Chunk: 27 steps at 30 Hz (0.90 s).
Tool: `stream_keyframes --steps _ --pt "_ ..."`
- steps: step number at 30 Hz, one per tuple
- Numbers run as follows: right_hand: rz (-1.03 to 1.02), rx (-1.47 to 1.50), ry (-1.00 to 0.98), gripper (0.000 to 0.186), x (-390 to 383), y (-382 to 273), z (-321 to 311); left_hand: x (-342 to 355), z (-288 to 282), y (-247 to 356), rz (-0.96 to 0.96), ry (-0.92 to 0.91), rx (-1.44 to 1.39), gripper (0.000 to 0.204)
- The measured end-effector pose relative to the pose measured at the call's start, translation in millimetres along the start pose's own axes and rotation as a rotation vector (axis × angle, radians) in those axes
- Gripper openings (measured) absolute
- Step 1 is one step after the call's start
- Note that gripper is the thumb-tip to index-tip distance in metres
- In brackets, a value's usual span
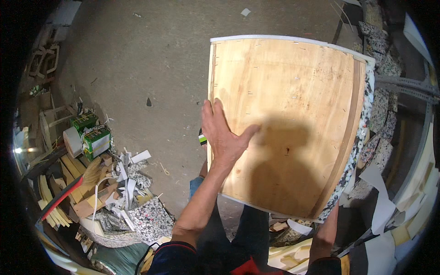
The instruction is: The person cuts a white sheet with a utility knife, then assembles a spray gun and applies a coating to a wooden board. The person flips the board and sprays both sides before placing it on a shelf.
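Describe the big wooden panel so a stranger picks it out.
From the grey floor, move right to the person's left hand, thumb outstretched. That thumb lies on the wooden panel, a broad pale sheet with white edging along the top and speckled foam down the right. Its wide flat face sets it apart from the scraps heaped at left.

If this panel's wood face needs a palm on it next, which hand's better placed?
Left, likely: the left hand is spread over the near face of the wooden panel. The right forearm passes behind it; the right hand is hidden.
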State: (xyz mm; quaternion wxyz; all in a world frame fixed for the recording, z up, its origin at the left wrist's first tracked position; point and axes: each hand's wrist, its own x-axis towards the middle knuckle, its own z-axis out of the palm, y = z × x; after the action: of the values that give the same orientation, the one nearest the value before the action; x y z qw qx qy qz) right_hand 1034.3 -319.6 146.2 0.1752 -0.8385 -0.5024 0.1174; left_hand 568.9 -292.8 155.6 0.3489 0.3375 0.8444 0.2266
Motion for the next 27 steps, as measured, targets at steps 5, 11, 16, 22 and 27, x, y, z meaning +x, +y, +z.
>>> stream_keyframes --steps 5,11,16,22,27 --pt "0.062 0.095 -0.051 0.056 -4.4 43.6 6.2 24.4 4.2 8.5 -0.205 0.064 -0.162 0.079" --pt "-0.127 0.029 0.035 0.056 4.4 -8.3 69.3 67.9 -36.5 -16.4 -0.233 0.128 -0.077 0.05" --pt "0.045 0.429 0.011 0.05 24.3 -140.5 91.3 103.2 -65.4 -46.0 -0.106 0.222 -0.166 0.057" --pt "0.021 0.406 -0.041 0.052 45.5 -195.7 95.0 115.1 -68.8 -51.7 -0.45 -0.022 -0.341 0.065" --pt "0.02 0.334 -0.03 0.052 12.5 -177.3 75.4 117.6 -77.7 -49.8 -0.415 -0.009 -0.202 0.065"
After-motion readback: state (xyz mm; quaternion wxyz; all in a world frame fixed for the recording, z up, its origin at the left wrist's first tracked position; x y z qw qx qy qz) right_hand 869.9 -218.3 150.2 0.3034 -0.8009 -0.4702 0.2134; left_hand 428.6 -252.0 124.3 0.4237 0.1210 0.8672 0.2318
